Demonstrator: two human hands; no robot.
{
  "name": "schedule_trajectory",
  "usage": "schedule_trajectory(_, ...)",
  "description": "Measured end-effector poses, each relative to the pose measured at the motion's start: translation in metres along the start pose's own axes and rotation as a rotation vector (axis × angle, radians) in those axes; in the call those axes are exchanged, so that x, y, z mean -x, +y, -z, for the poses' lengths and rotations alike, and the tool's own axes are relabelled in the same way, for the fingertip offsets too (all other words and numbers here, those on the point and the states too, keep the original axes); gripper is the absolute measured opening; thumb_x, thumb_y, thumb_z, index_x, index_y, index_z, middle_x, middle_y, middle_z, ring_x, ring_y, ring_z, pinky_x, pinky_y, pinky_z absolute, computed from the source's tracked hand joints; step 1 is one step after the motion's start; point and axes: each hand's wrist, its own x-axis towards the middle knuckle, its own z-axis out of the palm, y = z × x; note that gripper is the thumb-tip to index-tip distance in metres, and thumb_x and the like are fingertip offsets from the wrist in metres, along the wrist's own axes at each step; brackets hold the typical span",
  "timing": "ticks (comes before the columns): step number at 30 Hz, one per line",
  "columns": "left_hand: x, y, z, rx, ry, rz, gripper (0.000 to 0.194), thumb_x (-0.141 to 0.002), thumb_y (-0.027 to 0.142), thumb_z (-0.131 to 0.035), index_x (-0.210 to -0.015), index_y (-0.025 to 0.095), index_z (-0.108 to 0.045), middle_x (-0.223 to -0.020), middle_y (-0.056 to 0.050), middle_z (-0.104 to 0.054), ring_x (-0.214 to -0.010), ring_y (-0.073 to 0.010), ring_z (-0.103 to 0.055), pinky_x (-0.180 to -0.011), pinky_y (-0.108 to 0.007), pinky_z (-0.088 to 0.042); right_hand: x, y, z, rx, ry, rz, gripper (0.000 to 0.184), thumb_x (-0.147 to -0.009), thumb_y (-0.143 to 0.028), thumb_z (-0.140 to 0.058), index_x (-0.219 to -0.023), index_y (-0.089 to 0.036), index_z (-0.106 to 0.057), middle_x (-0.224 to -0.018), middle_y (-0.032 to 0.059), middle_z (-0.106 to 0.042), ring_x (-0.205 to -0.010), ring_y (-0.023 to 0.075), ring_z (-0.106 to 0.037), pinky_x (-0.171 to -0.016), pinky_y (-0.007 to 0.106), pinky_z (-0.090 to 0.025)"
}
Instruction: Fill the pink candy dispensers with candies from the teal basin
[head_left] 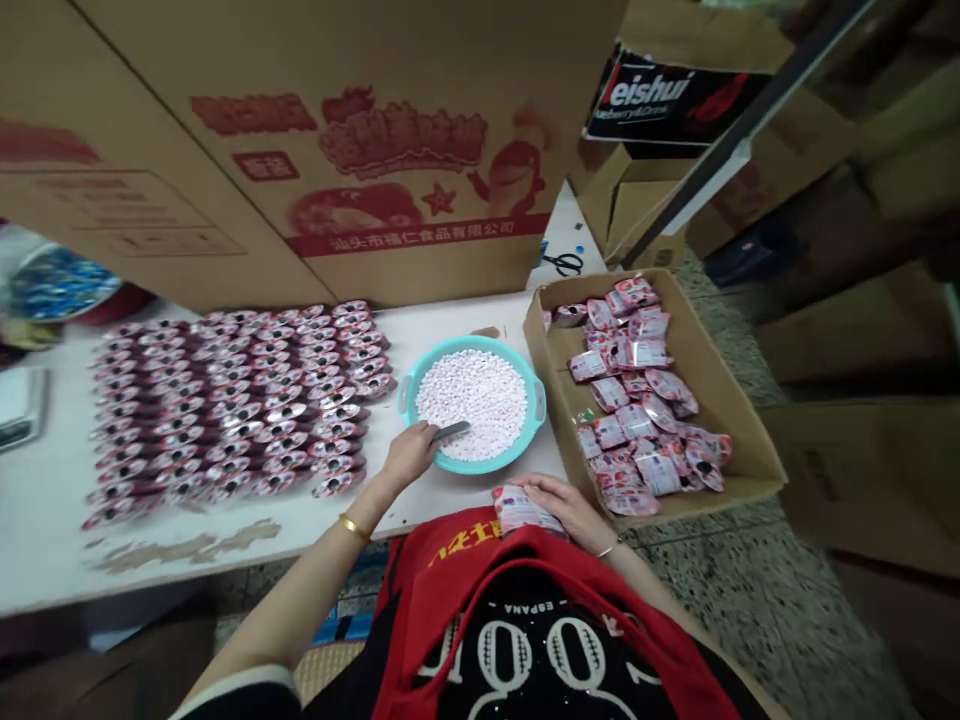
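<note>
My left hand [411,452] grips a small grey scoop [453,430], which reaches over the near left part of a turquoise basin [531,440]. White candies [480,390], small and pellet-like, fill the basin. In front of my red apron, my right hand [559,498] is closed on a pink printed pouch [519,508]. The apron hides the pouch's lower part, and its opening cannot be made out. Left of the basin stand rows of pink pouches [240,400], upright and packed close, many with dark openings on top.
To the right, an open cardboard box [750,430] holds a loose pile of pink pouches [637,400]. Large printed cartons [420,60] wall off the table's back. Scissors [564,264] lie behind the box. A tub of blue-wrapped pieces [64,285] is at far left.
</note>
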Motion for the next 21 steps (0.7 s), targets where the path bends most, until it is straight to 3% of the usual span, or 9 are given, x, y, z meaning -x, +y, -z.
schedule_trajectory(2,0.002,0.012,-0.008,-0.031,0.027,0.038,0.024,-0.092,0.032,-0.046,-0.108,0.022,-0.061,-0.102,-0.009,-0.062,-0.098,-0.0219,-0.057,-0.083,-0.032,-0.043,0.000,-0.004,0.023,0.149,-0.110,0.083,0.035,-0.080,-0.053,-0.065,-0.098,-0.025,-0.074,-0.116,0.0065,-0.067,-0.115,0.0234,-0.057,-0.107,0.041,-0.039)
schedule_trajectory(5,-0.005,0.025,-0.013,-0.084,0.055,0.108,0.029,-0.091,0.027,-0.045,-0.116,0.022,-0.058,-0.108,-0.009,-0.060,-0.102,-0.0221,-0.055,-0.084,-0.032,-0.043,-0.001,-0.018,0.058,0.229,-0.421,0.116,0.053,-0.080,-0.064,-0.058,-0.113,-0.025,-0.070,-0.126,0.0082,-0.062,-0.123,0.0252,-0.052,-0.113,0.045,-0.029)
schedule_trajectory(8,-0.020,0.024,-0.009,-0.158,0.087,0.193,0.034,-0.089,0.020,-0.044,-0.121,0.021,-0.056,-0.111,-0.011,-0.059,-0.105,-0.0231,-0.054,-0.087,-0.033,-0.043,-0.003,-0.031,0.078,0.251,-0.625,0.148,0.078,-0.063,-0.061,-0.076,-0.130,-0.025,-0.059,-0.143,0.0085,-0.049,-0.137,0.0285,-0.037,-0.116,0.046,-0.021)
schedule_trajectory(9,-0.027,0.022,-0.008,-0.182,0.099,0.216,0.036,-0.089,0.018,-0.042,-0.122,0.020,-0.055,-0.111,-0.011,-0.058,-0.105,-0.0237,-0.053,-0.087,-0.034,-0.043,-0.005,-0.032,0.080,0.241,-0.619,0.155,0.083,-0.057,-0.055,-0.082,-0.131,-0.025,-0.057,-0.144,0.0083,-0.047,-0.139,0.0285,-0.035,-0.117,0.044,-0.020)
schedule_trajectory(11,-0.043,0.016,-0.005,-0.207,0.116,0.231,0.037,-0.089,0.016,-0.038,-0.122,0.018,-0.055,-0.111,-0.013,-0.057,-0.106,-0.0255,-0.052,-0.089,-0.037,-0.042,-0.011,-0.030,0.078,0.129,-0.538,0.112,0.076,-0.059,-0.048,-0.084,-0.126,-0.024,-0.060,-0.138,0.0080,-0.054,-0.132,0.0268,-0.044,-0.112,0.042,-0.030)
schedule_trajectory(14,-0.068,0.015,-0.009,-0.187,0.104,0.164,0.039,-0.090,0.013,-0.034,-0.122,0.015,-0.055,-0.112,-0.015,-0.055,-0.109,-0.0279,-0.051,-0.093,-0.040,-0.040,-0.027,-0.016,0.072,-0.202,-0.334,-0.020,0.050,-0.074,-0.052,-0.070,-0.115,-0.023,-0.064,-0.111,0.0059,-0.069,-0.095,0.0195,-0.066,-0.084,0.033,-0.052)
schedule_trajectory(16,-0.080,0.021,-0.020,-0.153,0.061,0.091,0.038,-0.089,0.012,-0.035,-0.122,0.016,-0.055,-0.111,-0.015,-0.056,-0.110,-0.0275,-0.050,-0.094,-0.040,-0.040,-0.037,-0.007,0.068,-0.372,-0.240,-0.078,0.049,-0.078,-0.058,-0.063,-0.110,-0.021,-0.066,-0.097,0.0054,-0.072,-0.073,0.0153,-0.066,-0.060,0.025,-0.051)
schedule_trajectory(18,-0.087,0.030,-0.037,-0.106,0.004,0.022,0.037,-0.089,0.013,-0.038,-0.121,0.019,-0.055,-0.111,-0.014,-0.057,-0.109,-0.0261,-0.051,-0.095,-0.039,-0.041,-0.045,-0.001,0.066,-0.461,-0.203,-0.107,0.051,-0.076,-0.060,-0.064,-0.107,-0.019,-0.066,-0.093,0.0054,-0.072,-0.064,0.0132,-0.063,-0.048,0.022,-0.045)
schedule_trajectory(21,-0.089,0.043,-0.060,-0.008,-0.055,-0.049,0.040,-0.086,0.011,-0.042,-0.123,0.020,-0.054,-0.115,-0.013,-0.059,-0.109,-0.0246,-0.053,-0.096,-0.038,-0.043,-0.052,-0.002,0.062,-0.459,-0.120,-0.120,0.045,-0.072,-0.045,-0.075,-0.108,-0.020,-0.065,-0.098,0.0041,-0.073,-0.068,0.0132,-0.066,-0.054,0.022,-0.049)
